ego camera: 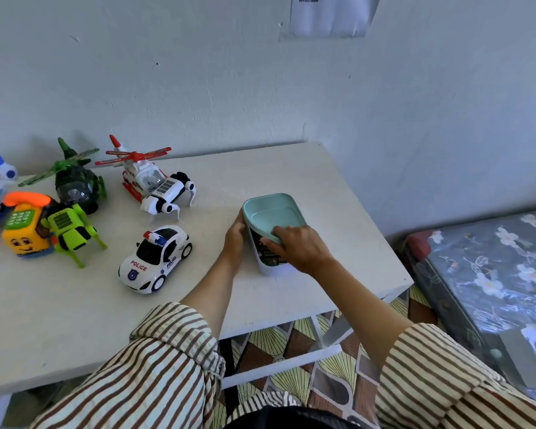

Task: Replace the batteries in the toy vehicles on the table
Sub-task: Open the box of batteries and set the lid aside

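Both hold tub [262,253]: L hand [235,235] side, R hand [297,247] lid [270,212]

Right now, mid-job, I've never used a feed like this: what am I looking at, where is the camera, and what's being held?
There is no machine here: a person works with bare hands. The single picture comes from a camera worn on their head, looking forward and down. The left hand holds the side of a white container, while the right hand grips the near edge of its teal lid. On the white table, to the left, stand a police car, a red-and-white helicopter, a white robot dog, a green helicopter, a green robot dog and a yellow phone toy. No batteries are visible.
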`<state>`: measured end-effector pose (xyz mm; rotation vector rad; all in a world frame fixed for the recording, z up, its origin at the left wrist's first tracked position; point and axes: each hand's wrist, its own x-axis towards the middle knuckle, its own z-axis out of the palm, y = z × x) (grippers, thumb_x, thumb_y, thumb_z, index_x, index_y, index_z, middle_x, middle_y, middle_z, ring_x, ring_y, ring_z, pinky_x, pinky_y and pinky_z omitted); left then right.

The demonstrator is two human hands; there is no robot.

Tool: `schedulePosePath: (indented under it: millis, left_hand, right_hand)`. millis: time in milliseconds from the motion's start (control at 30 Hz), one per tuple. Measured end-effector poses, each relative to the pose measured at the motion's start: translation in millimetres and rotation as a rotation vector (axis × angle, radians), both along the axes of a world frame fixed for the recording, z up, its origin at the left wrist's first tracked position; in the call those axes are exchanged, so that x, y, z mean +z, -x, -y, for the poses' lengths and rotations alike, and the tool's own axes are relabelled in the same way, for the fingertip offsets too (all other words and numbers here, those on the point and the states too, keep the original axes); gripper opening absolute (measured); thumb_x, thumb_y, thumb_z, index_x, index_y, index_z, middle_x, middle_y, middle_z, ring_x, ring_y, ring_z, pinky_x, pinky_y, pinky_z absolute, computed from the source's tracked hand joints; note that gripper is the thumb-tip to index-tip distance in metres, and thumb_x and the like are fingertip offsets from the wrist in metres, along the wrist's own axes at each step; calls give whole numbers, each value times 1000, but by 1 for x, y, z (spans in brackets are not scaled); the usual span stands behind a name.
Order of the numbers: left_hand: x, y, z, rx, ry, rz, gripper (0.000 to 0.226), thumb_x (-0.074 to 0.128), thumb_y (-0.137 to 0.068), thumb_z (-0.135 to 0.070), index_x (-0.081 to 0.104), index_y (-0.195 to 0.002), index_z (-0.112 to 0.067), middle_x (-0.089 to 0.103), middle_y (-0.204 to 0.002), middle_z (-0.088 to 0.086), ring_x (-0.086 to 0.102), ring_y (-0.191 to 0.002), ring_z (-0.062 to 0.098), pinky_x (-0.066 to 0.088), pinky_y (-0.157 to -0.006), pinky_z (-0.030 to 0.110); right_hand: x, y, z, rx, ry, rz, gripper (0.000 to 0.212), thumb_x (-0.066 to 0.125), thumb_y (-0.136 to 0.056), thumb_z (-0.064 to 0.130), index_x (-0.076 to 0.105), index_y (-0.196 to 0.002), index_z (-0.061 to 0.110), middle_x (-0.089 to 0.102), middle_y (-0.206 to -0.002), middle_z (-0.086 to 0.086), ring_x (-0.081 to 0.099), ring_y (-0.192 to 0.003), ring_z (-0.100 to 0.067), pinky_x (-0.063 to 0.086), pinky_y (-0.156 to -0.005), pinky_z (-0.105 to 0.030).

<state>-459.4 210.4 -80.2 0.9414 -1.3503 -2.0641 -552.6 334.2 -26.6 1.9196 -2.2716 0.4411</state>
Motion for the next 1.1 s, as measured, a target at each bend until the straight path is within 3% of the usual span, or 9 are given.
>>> schedulePosePath:
  millis: [133,200,267,400,467,633,733,933,1100]
  left_hand:
    - [5,8,-8,14,10,18,42,45,-95,-35,61,-123,-10,67,-116,13,62,-110,30,50,-97,42]
    - [5,14,-15,90,132,86,27,38,-102,-24,54,-122,-15,66,-106,3,63,-102,24,53,-83,27]
    - [3,16,-20,176,256,180,28,30,-104,-20,47,-125,-25,61,-105,-2,60,-101,20,48,-77,23]
    - [2,14,-21,160,412,369,42,20,-104,-36,43,-137,-23,58,-121,4,55,-106,21,41,-85,30]
    - [1,15,-18,148,414,414,49,17,-103,-44,37,-143,-24,53,-135,6,52,-119,25,41,-95,32]
    - [-4,15,-13,150,373,456,47,21,-105,-27,23,-152,-22,30,-155,4,32,-140,23,28,-111,32]
    - [-1,14,-15,154,345,441,47,22,-105,-23,22,-152,-22,26,-156,2,29,-142,22,27,-112,32]
    - [0,15,-14,178,326,424,46,25,-105,-25,25,-151,-20,31,-154,5,32,-140,24,29,-112,33]
    - [0,16,-18,187,336,409,44,23,-105,-25,32,-148,-21,43,-146,8,42,-132,25,36,-98,28]
  right_hand:
    - [14,10,6,-70,-47,183,44,40,-97,45,60,-93,6,65,-83,-19,57,-76,-38,32,-62,-33]
    - [24,15,10,-60,-60,250,43,40,-97,45,58,-86,8,62,-78,-16,55,-75,-37,32,-61,-32]
    - [32,18,13,-32,-100,259,41,38,-98,45,51,-77,12,56,-70,-10,52,-68,-33,31,-60,-31]
    - [51,18,21,-16,-98,301,45,37,-99,42,59,-88,5,62,-80,-13,50,-70,-24,38,-62,-31]
    - [64,25,28,-53,-47,374,41,39,-100,37,62,-96,3,64,-85,-16,53,-73,-27,38,-61,-31]
    - [94,51,43,-91,13,435,34,40,-99,30,66,-109,10,65,-102,-16,58,-92,-32,43,-73,-34]
    - [97,54,47,-92,27,451,32,39,-99,28,68,-106,14,65,-102,-14,59,-92,-31,47,-75,-36]
    - [110,49,53,-85,-18,295,33,33,-100,25,64,-110,21,63,-107,-12,57,-95,-32,42,-71,-33]
    - [122,64,47,-256,163,386,31,38,-96,13,63,-111,21,59,-95,-13,55,-83,-31,35,-64,-29]
